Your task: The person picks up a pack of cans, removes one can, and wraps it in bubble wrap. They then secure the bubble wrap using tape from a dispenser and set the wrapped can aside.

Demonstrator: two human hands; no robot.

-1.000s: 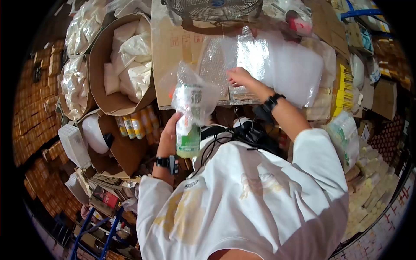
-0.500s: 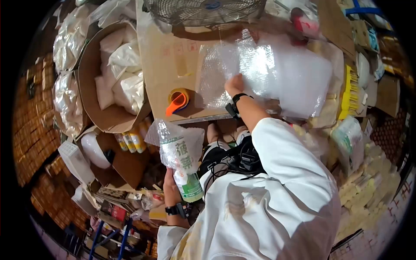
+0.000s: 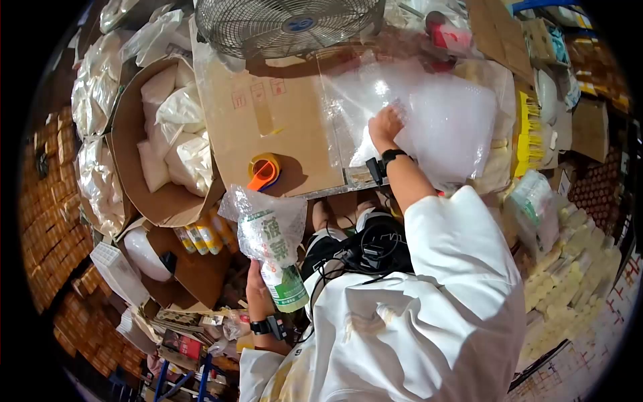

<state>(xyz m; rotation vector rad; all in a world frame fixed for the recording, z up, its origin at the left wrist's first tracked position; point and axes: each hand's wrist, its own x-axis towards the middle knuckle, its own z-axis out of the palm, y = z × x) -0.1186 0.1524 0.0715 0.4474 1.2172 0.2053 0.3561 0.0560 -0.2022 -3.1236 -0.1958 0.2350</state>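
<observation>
My left hand [image 3: 256, 289] is wrapped round a white-and-green bottle [image 3: 288, 288], held low in front of the table's edge. Clear bubble wrap [image 3: 242, 201] covers the bottle's upper part and flares loosely past its top. Over the table, my right hand [image 3: 385, 125] has its fingers closed on a sheet of bubble wrap [image 3: 358, 90]. Part of that sheet is crumpled and blurred near the fingers. Just right of this hand lies a pile of bubble wrap pieces [image 3: 455, 120].
A tape roll [image 3: 263, 167] with an orange part sits on the cardboard-covered table [image 3: 234, 134]. A fan [image 3: 295, 27] stands at the back. To the left is a cardboard box [image 3: 127, 134] of white bags. Yellow-bristled strips [image 3: 529, 134] and wrapped bottles [image 3: 532, 201] are at right.
My right hand has moved right across the table, drawing the bubble wrap sheet with it and uncovering more cardboard. My left hand still holds the bottle. The whole view has shifted slightly.
</observation>
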